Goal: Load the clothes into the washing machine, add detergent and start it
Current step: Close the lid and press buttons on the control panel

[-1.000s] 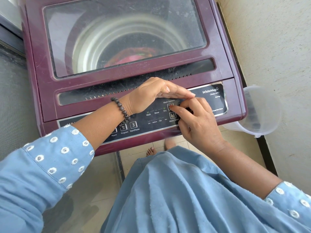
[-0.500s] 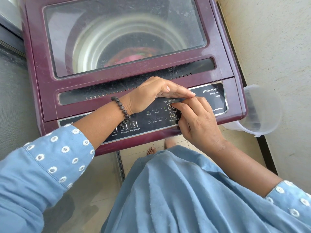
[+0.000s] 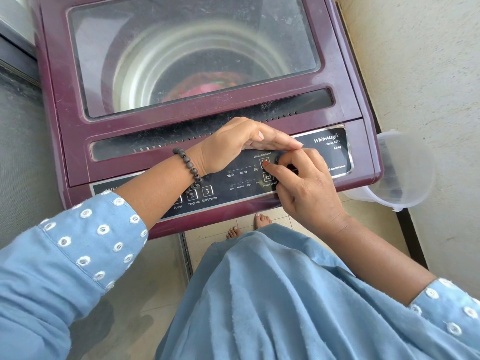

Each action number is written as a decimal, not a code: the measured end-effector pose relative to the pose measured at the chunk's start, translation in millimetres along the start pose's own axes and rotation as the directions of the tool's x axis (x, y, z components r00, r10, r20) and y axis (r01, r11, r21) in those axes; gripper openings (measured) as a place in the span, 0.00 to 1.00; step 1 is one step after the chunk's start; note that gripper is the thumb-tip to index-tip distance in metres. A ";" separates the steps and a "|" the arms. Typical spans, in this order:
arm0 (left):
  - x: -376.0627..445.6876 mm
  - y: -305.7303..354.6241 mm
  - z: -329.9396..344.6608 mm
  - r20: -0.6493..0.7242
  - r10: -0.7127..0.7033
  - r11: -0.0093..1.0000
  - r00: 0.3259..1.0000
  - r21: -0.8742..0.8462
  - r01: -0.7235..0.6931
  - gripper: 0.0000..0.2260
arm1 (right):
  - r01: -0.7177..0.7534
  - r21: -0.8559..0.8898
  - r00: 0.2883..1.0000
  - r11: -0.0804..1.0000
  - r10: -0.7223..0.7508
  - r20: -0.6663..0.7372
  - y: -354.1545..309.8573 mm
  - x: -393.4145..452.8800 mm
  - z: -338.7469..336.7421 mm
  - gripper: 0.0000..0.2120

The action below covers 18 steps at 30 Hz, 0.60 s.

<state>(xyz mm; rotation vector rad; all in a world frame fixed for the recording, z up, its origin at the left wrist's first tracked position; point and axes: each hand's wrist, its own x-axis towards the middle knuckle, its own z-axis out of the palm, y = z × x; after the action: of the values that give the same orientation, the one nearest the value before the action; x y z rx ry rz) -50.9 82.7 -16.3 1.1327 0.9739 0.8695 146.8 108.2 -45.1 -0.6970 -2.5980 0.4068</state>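
The maroon top-load washing machine [image 3: 78, 152] stands in front of me with its glass lid [image 3: 194, 61] closed. Pink and red clothes [image 3: 202, 89] lie at the bottom of the drum, seen through the glass. My left hand [image 3: 233, 144] arches over the dark control panel [image 3: 241, 183], fingers straight and together, touching the panel's top edge. My right hand [image 3: 309, 188] has its fingers curled, and one fingertip presses the square Wash Options button [image 3: 264, 161]. The Start/Pause button [image 3: 207, 191] lies uncovered further left.
A clear plastic container [image 3: 405, 172] sits tilted between the machine's right side and the rough wall [image 3: 428, 74]. My bare feet [image 3: 262, 220] stand on tiles close to the machine's front. A dark frame [image 3: 15, 48] runs along the left.
My right fingertip has shifted slightly around the Wash Options button. My left hand has stayed arched over the panel.
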 end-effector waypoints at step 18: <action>-0.6 3.9 0.4 0.000 -0.030 0.999 1.000 0.016 0.030 0.25 | -0.022 -0.012 1.000 1.000 0.022 -0.004 -1.1 -2.0 1.6 0.16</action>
<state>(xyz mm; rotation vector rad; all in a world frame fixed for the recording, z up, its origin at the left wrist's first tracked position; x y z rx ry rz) -51.1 82.9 -12.4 1.1290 0.9962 0.8391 147.2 106.0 -46.7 -0.7304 -2.5930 0.3960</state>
